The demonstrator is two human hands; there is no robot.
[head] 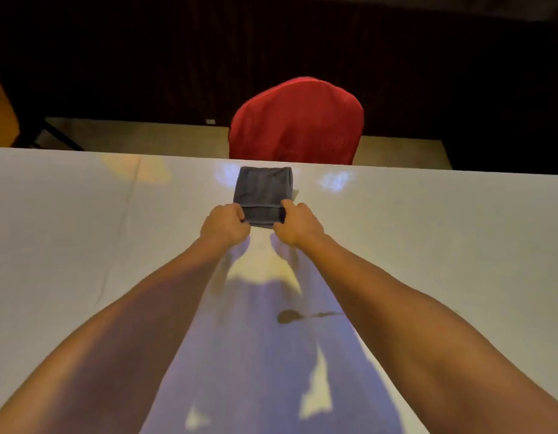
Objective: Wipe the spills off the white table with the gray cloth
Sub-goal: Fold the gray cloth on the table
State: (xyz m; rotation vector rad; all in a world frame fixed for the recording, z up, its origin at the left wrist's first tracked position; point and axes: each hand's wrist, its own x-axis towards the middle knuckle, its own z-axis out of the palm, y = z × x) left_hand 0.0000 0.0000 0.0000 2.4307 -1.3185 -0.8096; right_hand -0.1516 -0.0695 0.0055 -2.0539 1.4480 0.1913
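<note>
A folded gray cloth (263, 191) lies flat on the white table (83, 214), close to its far edge. My left hand (224, 225) pinches the cloth's near left corner. My right hand (298, 223) pinches the near right corner. Both arms stretch forward across the table. A dark brown spill (287, 316) sits on the table between my forearms, with a thin smear (326, 314) trailing off to its right. The spill is well short of the cloth, nearer to me.
A chair with a red cover (296, 120) stands just behind the table's far edge, directly beyond the cloth. Dark curtains fill the background. Light patches and shadows mottle the table surface.
</note>
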